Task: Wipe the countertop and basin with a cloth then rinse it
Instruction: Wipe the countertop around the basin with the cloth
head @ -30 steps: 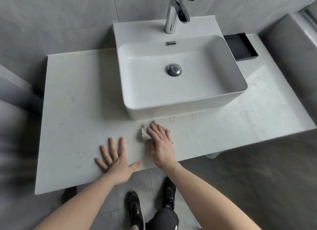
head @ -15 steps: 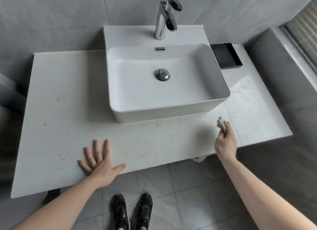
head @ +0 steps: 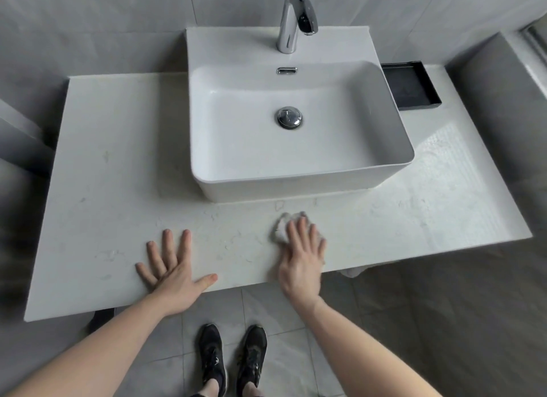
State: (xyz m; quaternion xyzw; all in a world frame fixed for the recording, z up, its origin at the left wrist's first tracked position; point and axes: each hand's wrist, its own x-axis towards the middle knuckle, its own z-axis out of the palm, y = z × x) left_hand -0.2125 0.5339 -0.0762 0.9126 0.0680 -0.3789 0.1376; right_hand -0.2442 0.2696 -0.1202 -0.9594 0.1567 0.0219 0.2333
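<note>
- Your left hand (head: 174,273) and right hand (head: 300,263) are bare: no gloves, rings or watch showing.
- Your forearms (head: 97,346) are bare too, with no sleeve reaching into view.
- You wear black lace-up trainers (head: 232,358) with a small pale mark on each side, ankles uncovered.

One head-worn wide-angle view looks steeply down from close above the counter (head: 97,165), basin (head: 299,186) far, shoes (head: 233,358) near.
</note>
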